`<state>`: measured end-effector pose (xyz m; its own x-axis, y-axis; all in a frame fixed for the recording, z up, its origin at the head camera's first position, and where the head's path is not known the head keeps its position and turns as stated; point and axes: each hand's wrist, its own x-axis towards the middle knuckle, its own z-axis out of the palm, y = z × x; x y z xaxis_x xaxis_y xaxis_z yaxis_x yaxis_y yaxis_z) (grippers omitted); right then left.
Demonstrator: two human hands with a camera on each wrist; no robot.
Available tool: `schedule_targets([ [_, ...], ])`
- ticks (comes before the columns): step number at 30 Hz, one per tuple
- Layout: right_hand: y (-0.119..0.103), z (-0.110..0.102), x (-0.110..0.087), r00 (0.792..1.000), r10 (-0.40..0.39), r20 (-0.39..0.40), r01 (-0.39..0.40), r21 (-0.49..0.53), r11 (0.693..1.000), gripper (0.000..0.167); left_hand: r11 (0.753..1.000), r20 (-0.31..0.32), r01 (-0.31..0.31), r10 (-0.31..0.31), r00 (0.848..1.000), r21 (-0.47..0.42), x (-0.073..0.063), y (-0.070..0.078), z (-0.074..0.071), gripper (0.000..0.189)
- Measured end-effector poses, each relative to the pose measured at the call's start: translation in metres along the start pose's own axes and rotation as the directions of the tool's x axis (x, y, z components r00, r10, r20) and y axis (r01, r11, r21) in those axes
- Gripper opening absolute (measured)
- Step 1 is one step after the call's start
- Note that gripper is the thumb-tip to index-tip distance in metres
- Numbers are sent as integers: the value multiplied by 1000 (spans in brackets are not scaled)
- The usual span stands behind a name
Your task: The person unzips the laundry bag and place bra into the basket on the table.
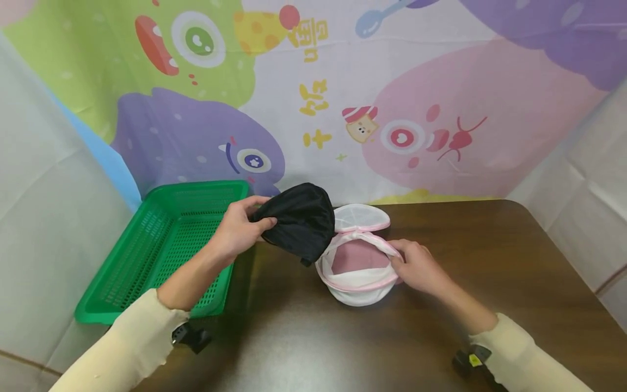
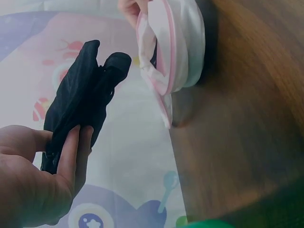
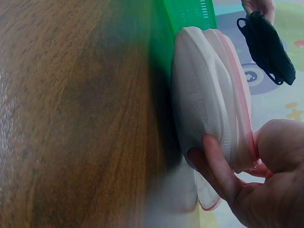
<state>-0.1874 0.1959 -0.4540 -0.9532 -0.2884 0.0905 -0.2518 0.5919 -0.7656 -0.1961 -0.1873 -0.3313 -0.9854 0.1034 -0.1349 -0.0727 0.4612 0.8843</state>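
Note:
Over the table, my left hand [image 1: 240, 227] pinches a folded black bra [image 1: 301, 220] between thumb and fingers. It is cup-shaped, and thin strap-like loops show at its edge in the right wrist view. To its right stands a round white mesh laundry bag [image 1: 362, 294] with pink zipper trim, its lid [image 1: 360, 216] flipped back toward the wall. Through the opening a pink lining [image 1: 359, 256] shows. My right hand [image 1: 418, 267] grips the bag's right rim, fingers spread on the outside wall in the right wrist view. The bra hangs just left of the opening.
A green perforated plastic basket [image 1: 108, 296] stands on the left of the dark wooden table [image 1: 470, 234]. Behind the table hangs a cloth [image 1: 338, 169] with cartoon prints. Pale panels close off both sides.

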Motion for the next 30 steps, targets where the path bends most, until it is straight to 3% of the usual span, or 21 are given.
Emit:
schedule_targets([
  [4,10,2,2,999,-34,-11,34,-3,999,43,1000,-8,4,-4,1000,3,-1,-1,-6,55],
  [11,-4,0,0,999,32,11,-32,-31,999,43,1000,-23,13,-13,1000,-4,-1,-4,-22,56],
  [16,-1,1,2,1000,29,11,-28,-46,999,43,999,-31,32,-32,999,-1,-1,-7,-33,58],
  [23,69,16,22,998,-64,-19,63,-17,998,43,998,-36,49,-48,998,28,2,-10,-46,59],
  [26,60,14,21,1000,-1,0,1,-45,999,45,998,-34,62,-60,998,30,3,-12,-54,59],
  [28,63,15,21,1000,-19,-17,18,-52,998,43,997,-31,74,-73,997,28,4,-14,-59,59],
  [30,50,12,17,1000,-28,-14,27,-43,999,43,996,-30,85,-84,996,21,5,-16,-65,59],
])
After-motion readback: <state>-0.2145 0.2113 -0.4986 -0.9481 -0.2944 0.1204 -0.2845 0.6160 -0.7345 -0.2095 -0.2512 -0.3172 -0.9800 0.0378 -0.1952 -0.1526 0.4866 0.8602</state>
